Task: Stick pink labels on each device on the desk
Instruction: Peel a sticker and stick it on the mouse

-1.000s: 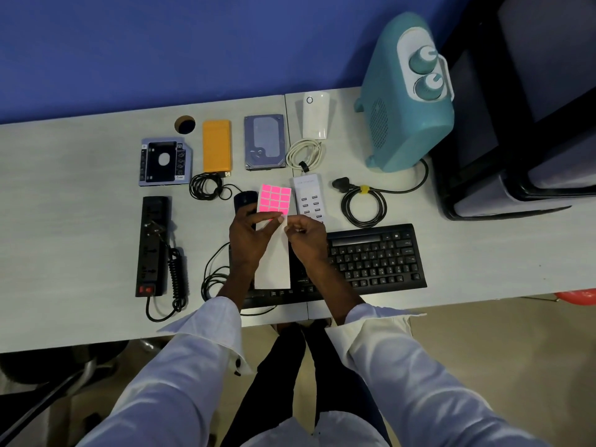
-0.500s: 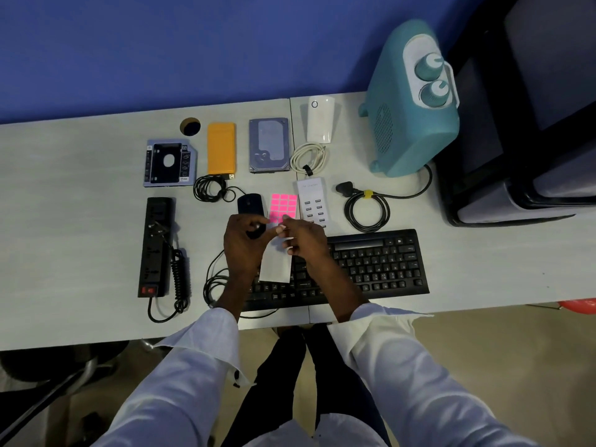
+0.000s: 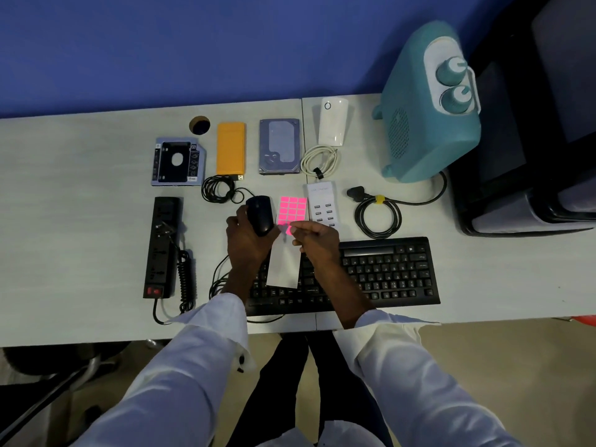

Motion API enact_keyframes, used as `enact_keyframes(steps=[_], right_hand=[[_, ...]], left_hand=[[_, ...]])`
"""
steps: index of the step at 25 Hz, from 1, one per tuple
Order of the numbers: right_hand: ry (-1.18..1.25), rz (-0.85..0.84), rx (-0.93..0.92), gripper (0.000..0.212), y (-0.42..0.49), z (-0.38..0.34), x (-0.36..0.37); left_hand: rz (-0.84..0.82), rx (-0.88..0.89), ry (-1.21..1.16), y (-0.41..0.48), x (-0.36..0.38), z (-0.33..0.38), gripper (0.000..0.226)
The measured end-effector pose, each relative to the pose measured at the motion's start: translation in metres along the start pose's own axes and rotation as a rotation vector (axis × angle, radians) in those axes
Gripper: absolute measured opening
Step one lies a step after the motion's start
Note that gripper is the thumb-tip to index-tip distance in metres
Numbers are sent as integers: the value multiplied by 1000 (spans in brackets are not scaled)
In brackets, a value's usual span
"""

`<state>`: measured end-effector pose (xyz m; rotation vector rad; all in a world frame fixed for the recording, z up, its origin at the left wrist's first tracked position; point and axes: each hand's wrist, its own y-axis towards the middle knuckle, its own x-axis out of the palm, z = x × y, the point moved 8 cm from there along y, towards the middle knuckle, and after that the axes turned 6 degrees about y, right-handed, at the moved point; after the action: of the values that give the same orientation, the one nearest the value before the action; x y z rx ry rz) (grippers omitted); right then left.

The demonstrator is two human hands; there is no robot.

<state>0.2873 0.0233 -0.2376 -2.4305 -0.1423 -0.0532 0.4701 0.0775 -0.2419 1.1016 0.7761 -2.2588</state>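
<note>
A white backing sheet (image 3: 283, 266) carries a block of pink labels (image 3: 293, 209) at its far end and hangs above the black keyboard (image 3: 387, 269). My left hand (image 3: 246, 245) grips the sheet's left edge, right against the black mouse (image 3: 259, 214). My right hand (image 3: 317, 240) pinches one pink label (image 3: 288, 230) at the block's near row. No pink label shows on the drive caddy (image 3: 177, 161), orange enclosure (image 3: 230, 148), hard drive (image 3: 279, 146), white adapter (image 3: 333, 124), USB charger (image 3: 323, 206) or power strip (image 3: 163, 246).
A teal fan heater (image 3: 425, 117) stands at the back right, its coiled black cord (image 3: 377, 217) in front of it. A white cable coil (image 3: 319, 161) and a black cable coil (image 3: 219, 190) lie among the devices. A cable hole (image 3: 199, 125) opens at the desk's back edge.
Both hands and the sheet have dropped lower toward the desk. My right fingers have moved onto the near row of pink labels and now pinch one.
</note>
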Motion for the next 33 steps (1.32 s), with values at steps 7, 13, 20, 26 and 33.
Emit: enact_keyframes(steps=[7, 13, 20, 26, 33], right_hand=[[12, -13, 22, 11, 17, 2, 17], [-47, -120, -4, 19, 29, -1, 65], [-137, -102, -158, 9, 32, 3, 105], [-152, -86, -121, 14, 41, 16, 113], [-244, -25, -165, 12, 41, 10, 119]], left_hand=[[-77, -88, -259, 18, -6, -7, 62], [-363, -544, -1228, 10, 9, -44, 45], [-323, -570, -1321, 9, 4, -43, 38], [-330, -585, -1360, 10, 10, -44, 40], [-316, -594, -1343, 14, 15, -51, 40]])
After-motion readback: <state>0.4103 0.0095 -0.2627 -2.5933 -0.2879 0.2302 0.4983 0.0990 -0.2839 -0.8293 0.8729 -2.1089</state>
